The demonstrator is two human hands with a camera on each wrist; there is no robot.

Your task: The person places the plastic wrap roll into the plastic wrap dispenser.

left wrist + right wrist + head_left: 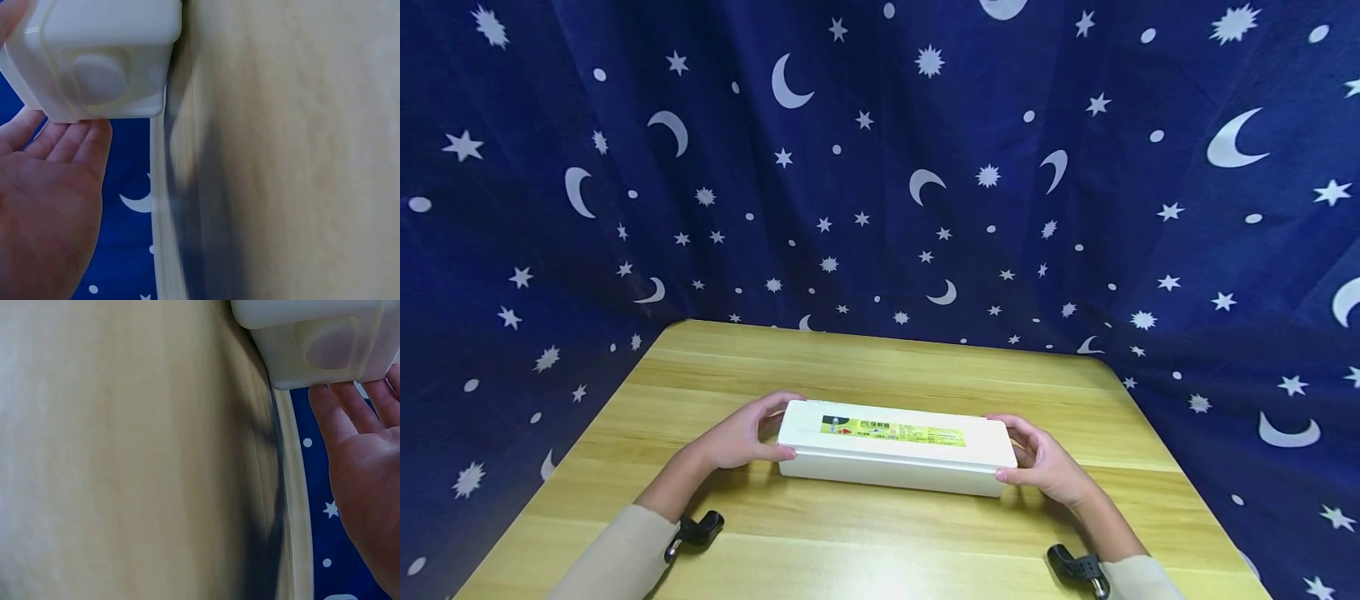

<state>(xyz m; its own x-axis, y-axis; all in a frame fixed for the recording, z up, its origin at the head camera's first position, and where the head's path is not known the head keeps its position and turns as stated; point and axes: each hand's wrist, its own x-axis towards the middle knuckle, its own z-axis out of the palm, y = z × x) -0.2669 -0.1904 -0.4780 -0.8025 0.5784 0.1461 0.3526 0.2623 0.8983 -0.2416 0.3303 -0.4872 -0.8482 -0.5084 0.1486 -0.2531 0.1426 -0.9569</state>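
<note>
A long white cling film box (895,467) with a yellow-green label (892,431) on its lid lies crosswise before me on the wooden table. My left hand (747,433) grips its left end, thumb on the front edge and fingers behind. At the other end, my right hand (1047,462) holds it the same way. The left wrist view shows the box's end face (100,78) with a round recess, and the fingers of the left hand (53,187) against the back side. A similar round recess marks the end (328,344) beside my right hand (369,462). The lid is down, hiding the inside.
The light wooden table (865,367) extends around the box on all sides. A dark blue curtain (865,183) with white moons and stars hangs along the table's back and sides. Each forearm wears a black wrist strap mount (700,531) near the sleeve.
</note>
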